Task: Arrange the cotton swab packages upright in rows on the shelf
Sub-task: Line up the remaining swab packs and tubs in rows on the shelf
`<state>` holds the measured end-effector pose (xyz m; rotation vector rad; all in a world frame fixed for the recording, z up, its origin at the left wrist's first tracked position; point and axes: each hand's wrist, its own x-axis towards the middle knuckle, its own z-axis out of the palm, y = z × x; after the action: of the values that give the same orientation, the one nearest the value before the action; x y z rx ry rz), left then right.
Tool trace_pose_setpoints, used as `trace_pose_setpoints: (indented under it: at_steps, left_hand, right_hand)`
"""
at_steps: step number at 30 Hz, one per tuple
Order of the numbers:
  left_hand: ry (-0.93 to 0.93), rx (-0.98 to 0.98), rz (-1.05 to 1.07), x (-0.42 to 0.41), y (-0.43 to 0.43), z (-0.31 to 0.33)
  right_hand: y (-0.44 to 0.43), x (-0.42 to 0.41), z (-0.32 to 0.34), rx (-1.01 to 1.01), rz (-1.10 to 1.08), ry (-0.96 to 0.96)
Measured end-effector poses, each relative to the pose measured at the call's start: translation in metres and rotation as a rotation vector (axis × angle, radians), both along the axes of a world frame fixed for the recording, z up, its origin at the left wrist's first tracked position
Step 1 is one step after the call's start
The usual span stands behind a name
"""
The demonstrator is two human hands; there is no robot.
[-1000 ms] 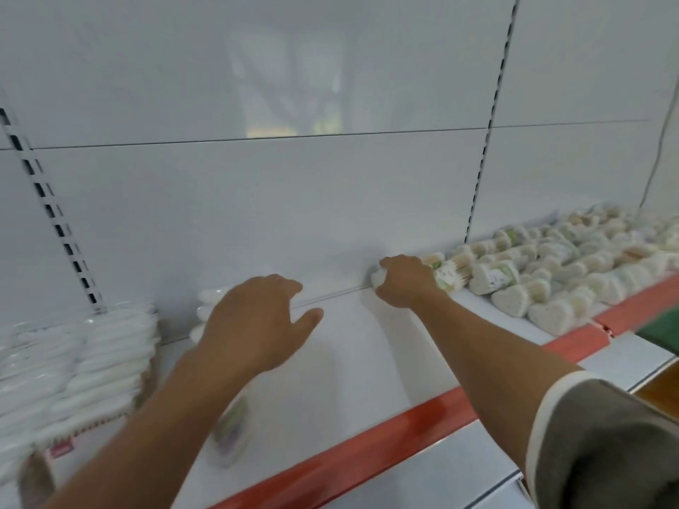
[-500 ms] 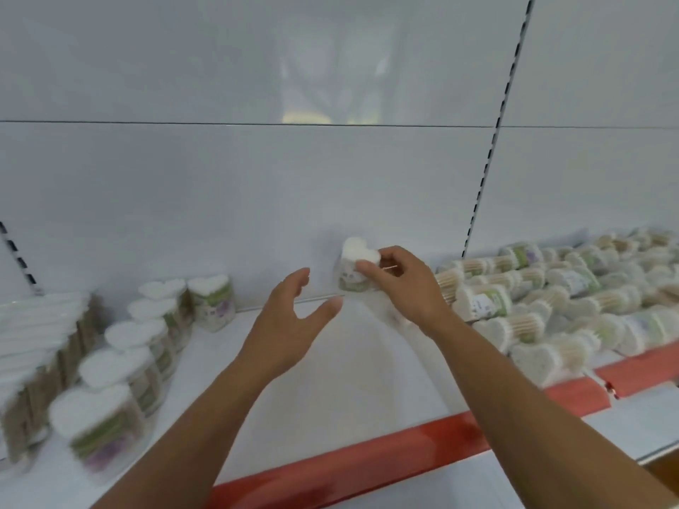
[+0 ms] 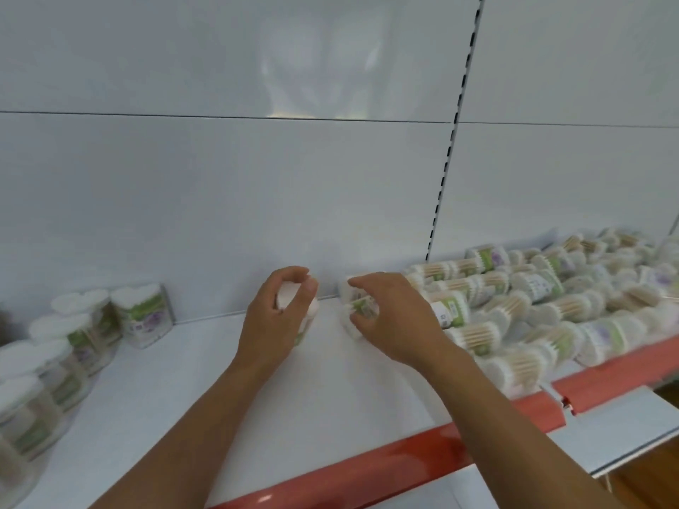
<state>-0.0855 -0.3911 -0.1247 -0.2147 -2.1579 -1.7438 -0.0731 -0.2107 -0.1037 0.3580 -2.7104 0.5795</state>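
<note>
We see both arms reaching forward over the white shelf (image 3: 330,380), bare forearms rising from its red front strip (image 3: 367,468) toward the back panel (image 3: 257,196).

The left hand (image 3: 273,321) is near the back edge, at the middle of the shelf, back of the hand toward us. Its fingers and thumb curl round the white top of 1 cotton swab package (image 3: 308,321), which stands roughly upright. We cannot tell whether its base touches the shelf.

The right hand (image 3: 395,319) is just beside it, palm down, wrist bent. Its fingers are hooked over a second package (image 3: 358,306), with the thumb underneath. That package is blurred and looks tilted.

Toward the left end of the shelf, upright packages (image 3: 147,314) stand in rows with their heart-shaped white tops up. At the right end, a pile of packages (image 3: 532,299) lies on its sides, just beside the right wrist and reaching to the front edge.
</note>
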Motion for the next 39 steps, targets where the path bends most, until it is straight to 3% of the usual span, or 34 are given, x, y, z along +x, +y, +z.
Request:
trace_pose_setpoints:
  at_steps: [4, 6, 13, 15, 19, 21, 26, 32, 34, 36, 39]
  left_hand:
    - [-0.004, -0.073, -0.011, -0.009, -0.003, -0.013]
    - [-0.005, -0.083, -0.029, -0.012, -0.004, -0.015]
    - [0.024, -0.123, -0.073, -0.011, -0.002, -0.013]
    - [0.017, -0.11, -0.051, -0.013, -0.007, -0.01]
    - [0.033, -0.14, -0.012, -0.018, -0.019, -0.01]
    - [0.009, -0.216, -0.043, -0.015, -0.018, -0.012]
    - [0.013, -0.31, -0.068, -0.013, -0.015, -0.009]
    - [0.059, -0.223, 0.024, -0.014, -0.016, -0.008]
    - [0.061, -0.192, 0.073, -0.016, -0.017, -0.008]
    - [0.057, -0.165, 0.1, -0.018, -0.019, -0.009]
    - [0.062, -0.13, 0.106, -0.018, -0.02, -0.007]
  right_hand:
    - [0.006, -0.016, -0.008, 0.261, -0.046, -0.125]
    - [0.006, -0.02, -0.009, 0.331, -0.058, -0.087]
    - [0.008, -0.027, -0.01, 0.307, -0.077, 0.046]
    - [0.006, -0.023, -0.006, 0.038, -0.123, 0.096]
    - [-0.013, -0.016, 0.001, -0.926, 0.017, -0.045]
    - [-0.024, -0.014, -0.003, -1.057, 0.083, -0.082]
    - [-0.046, -0.005, -0.002, -1.005, 0.151, -0.028]
    - [-0.049, -0.008, 0.006, -0.883, 0.235, -0.064]
    - [-0.04, -0.018, 0.011, -0.87, 0.17, 0.034]
    - [-0.028, -0.033, 0.012, -0.622, -0.031, 0.155]
    - [-0.015, -0.051, 0.003, 0.052, -0.175, 0.087]
